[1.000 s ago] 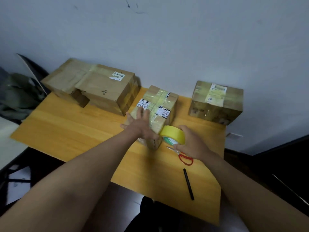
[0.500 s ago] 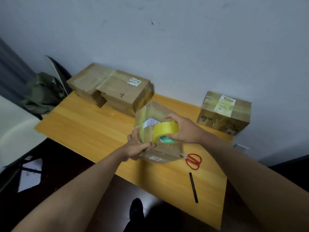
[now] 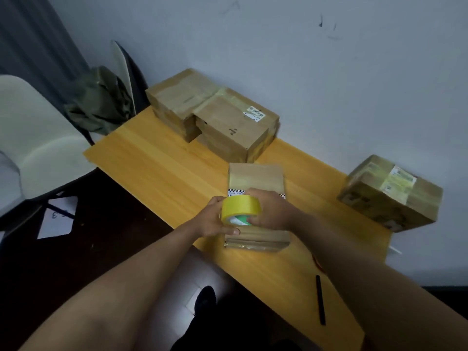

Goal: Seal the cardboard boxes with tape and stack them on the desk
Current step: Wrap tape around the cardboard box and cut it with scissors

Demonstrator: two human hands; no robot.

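Note:
A small cardboard box (image 3: 255,177) lies flat in the middle of the wooden desk (image 3: 162,168). Over its near half my right hand (image 3: 272,211) grips a yellow tape roll (image 3: 240,207), fingers over the top and thumb at the core. My left hand (image 3: 215,220) holds the roll's left side, its thumb lying along the box's near edge. Two bigger boxes (image 3: 228,122) sit together by the wall at the back left. Another taped box (image 3: 390,193) stands at the desk's right end.
A black pen (image 3: 320,300) lies near the front right edge. Red scissors (image 3: 316,262) are mostly hidden under my right forearm. A pale chair (image 3: 38,138) and a second chair with a green garment (image 3: 98,105) stand left of the desk.
The box was tipped up on edge half a second ago and now lies flat with a plain face up. My left hand has moved from the box onto the tape roll.

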